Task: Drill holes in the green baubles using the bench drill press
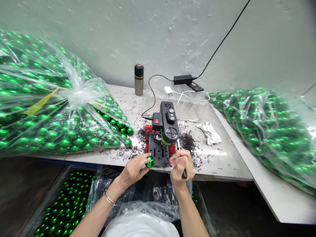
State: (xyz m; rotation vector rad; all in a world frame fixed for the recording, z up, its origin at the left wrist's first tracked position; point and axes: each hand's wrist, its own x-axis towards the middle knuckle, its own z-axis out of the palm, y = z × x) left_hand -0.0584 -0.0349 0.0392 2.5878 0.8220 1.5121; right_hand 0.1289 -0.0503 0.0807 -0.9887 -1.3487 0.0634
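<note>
- So your green ball (150,161) is pinched between the thumb and fingertips of your left hand (135,168), right by the front left corner of the slotted black plate (159,154). Can't tell if it's actually touching the plate.
- Your right hand (182,165) is curled into a tight fist around a dark handle (184,174), near the plate's front right corner. Most of it is hidden by your fingers.
- Black machine (170,122) with the round vents hangs over the plate, and there's a red mat (147,131) showing underneath.
- You've got little black bits (189,141) scattered all over the desk (232,161), piled thickest on both sides of the plate.
- Crumpled white gloves (209,133) are off to the right. Behind the machine: power adapter (183,79), white plug (169,90) and a bottle (139,83).
- Big clear bag (32,135) of green balls on your left, another bag (266,131) on your right, plus loads more balls (66,204) below desk level.
</note>
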